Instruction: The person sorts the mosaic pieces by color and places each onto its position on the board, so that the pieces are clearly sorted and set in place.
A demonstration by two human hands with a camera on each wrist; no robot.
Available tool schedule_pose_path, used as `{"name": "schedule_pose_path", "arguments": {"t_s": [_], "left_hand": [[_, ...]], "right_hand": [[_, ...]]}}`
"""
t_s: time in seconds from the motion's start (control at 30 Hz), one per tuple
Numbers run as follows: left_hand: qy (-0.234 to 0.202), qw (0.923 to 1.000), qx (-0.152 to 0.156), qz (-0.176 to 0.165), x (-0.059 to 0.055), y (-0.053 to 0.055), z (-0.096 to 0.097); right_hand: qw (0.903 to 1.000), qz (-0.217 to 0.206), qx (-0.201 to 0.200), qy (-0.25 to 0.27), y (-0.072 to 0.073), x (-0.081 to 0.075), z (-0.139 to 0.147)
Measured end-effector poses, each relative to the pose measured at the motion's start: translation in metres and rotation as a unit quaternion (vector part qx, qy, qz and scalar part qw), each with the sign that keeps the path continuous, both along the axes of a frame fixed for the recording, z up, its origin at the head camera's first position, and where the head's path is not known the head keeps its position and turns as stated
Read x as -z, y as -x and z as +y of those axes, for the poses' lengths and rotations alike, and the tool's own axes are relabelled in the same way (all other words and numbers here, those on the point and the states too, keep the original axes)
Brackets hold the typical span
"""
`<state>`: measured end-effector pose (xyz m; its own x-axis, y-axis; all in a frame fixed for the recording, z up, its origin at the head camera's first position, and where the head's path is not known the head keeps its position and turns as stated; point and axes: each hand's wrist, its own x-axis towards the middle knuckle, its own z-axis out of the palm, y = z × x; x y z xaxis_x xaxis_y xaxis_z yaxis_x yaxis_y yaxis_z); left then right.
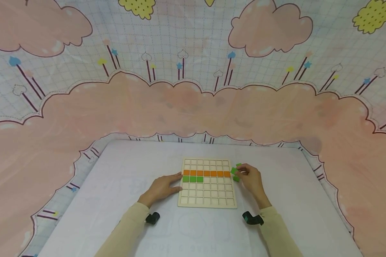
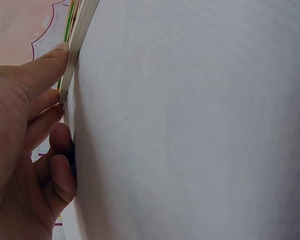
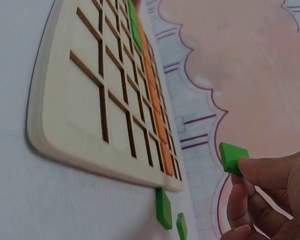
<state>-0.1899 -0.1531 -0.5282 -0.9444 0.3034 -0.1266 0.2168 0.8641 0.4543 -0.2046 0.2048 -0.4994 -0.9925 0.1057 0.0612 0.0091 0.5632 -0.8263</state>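
Note:
A square wooden grid board [image 1: 207, 206] lies on the white table. One of its rows is filled with orange tiles [image 1: 213, 174], and three green tiles [image 1: 193, 179] sit at the left end of the row nearer me. Against the board's left edge rests my left hand [image 1: 161, 187], thumb and fingers extended; the left wrist view shows fingertips on the board's side [image 2: 76, 47]. Just off the right edge, my right hand [image 1: 251, 179] pinches a green tile [image 3: 234, 152] between thumb and finger, raised above the table. Two loose green tiles [image 3: 163, 210] lie by the board's edge.
A black wrist-worn device [image 1: 153, 218] shows at the left wrist and another [image 1: 252, 218] at the right. Behind the white table [image 1: 141, 157] hangs a patterned cloth [image 1: 212, 110] with pink clouds, which also shows along the table's sides.

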Motion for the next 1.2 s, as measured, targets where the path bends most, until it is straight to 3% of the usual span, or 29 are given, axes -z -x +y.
{"name": "schedule_pose_path", "arguments": {"t_s": [0.5,1.0,1.2], "left_hand": [[-0.001,1.0,0.002,-0.001,-0.003,-0.002,0.0],[-0.003,1.0,0.003,0.002,0.0,0.0,0.0],[0.0,1.0,0.004,-0.001,-0.001,0.001,0.0]], "right_hand": [[0.999,-0.023,-0.031,0.021,-0.003,0.008,-0.033],[0.9975,0.003,-0.06,0.038,-0.004,0.015,-0.06],[0.996,-0.006,-0.075,0.047,-0.003,0.017,-0.071]]}}
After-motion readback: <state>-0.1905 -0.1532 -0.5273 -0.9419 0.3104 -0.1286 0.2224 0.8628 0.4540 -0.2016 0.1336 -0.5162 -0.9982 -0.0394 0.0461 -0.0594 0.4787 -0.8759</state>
